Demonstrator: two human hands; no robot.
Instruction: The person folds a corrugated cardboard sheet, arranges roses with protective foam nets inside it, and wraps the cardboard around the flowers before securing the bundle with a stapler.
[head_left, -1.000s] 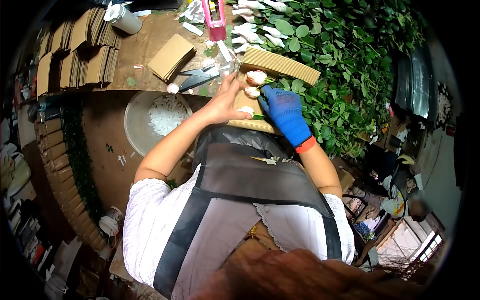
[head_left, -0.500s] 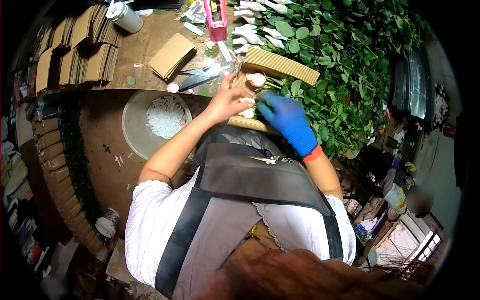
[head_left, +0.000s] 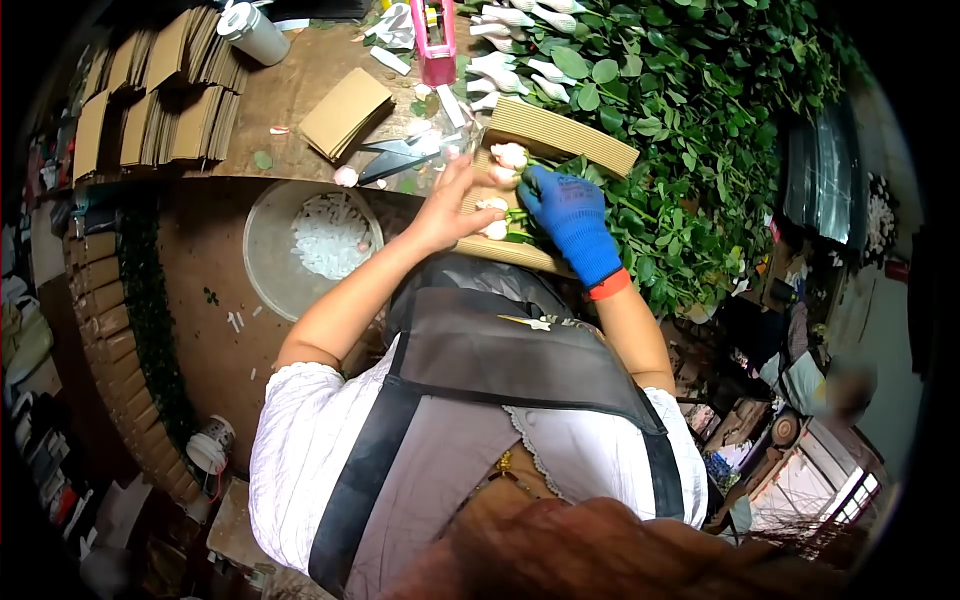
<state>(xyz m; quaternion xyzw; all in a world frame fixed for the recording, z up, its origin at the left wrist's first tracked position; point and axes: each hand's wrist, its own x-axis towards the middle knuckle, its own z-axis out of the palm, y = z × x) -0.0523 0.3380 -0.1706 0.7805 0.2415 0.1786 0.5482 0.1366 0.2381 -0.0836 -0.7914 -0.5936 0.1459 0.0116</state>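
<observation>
Pale pink roses lie on a strip of corrugated cardboard (head_left: 565, 135) at the table edge in front of me. My left hand (head_left: 448, 208) is bare, with its fingers spread over the cardboard. Its thumb rests against the lower rose heads (head_left: 493, 222). My right hand (head_left: 568, 212), in a blue glove with a red cuff, has its fingers closed at the stem just below the upper rose heads (head_left: 508, 160). The glove hides part of that stem. Green rose stems and leaves (head_left: 660, 215) spread out to the right of the glove.
Scissors (head_left: 395, 160) and a folded cardboard stack (head_left: 346, 112) lie left of my hands. Behind them stands a pink tape dispenser (head_left: 436, 60), beside several net-wrapped roses (head_left: 495, 70). Below the table edge is a tub (head_left: 262, 250) of white pieces. Cardboard piles (head_left: 150, 100) fill the far left.
My right hand has moved up from the lower roses to the upper ones, and another rose head now shows there. My left hand's fingers have spread slightly; its thumb stays by the lower roses.
</observation>
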